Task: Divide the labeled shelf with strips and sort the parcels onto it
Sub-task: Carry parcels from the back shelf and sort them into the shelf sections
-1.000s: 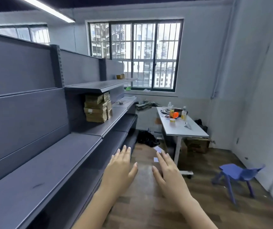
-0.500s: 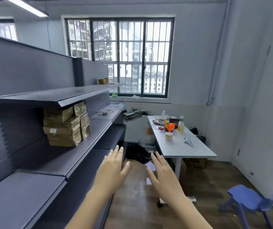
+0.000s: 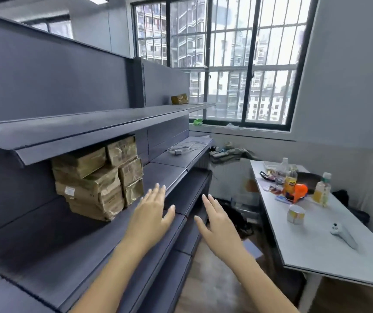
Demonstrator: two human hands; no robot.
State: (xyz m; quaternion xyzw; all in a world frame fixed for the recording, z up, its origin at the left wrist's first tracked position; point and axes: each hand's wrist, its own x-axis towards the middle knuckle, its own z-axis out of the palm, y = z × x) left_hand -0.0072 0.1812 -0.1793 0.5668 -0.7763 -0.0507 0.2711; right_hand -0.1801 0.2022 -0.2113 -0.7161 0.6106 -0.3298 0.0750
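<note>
A stack of brown taped parcels (image 3: 97, 177) stands on the middle tier of the grey metal shelf (image 3: 45, 240), under the upper tier. One more brown parcel (image 3: 179, 99) sits far back on the upper tier. My left hand (image 3: 151, 213) hovers with straight fingers over the shelf's front edge, just right of the stack and touching nothing. My right hand (image 3: 217, 219) is held out flat beside it, over the aisle, holding nothing.
A white cable with a charger (image 3: 181, 148) lies further along the shelf. A white table (image 3: 311, 242) at the right carries bottles, an orange tape dispenser (image 3: 299, 192), a tape roll (image 3: 295, 214) and a white controller (image 3: 343, 234). A barred window (image 3: 237, 64) fills the far wall.
The view has advanced along the aisle: the parcel stack and table are much closer. Both hands stay held out in front with straight fingers, holding nothing.
</note>
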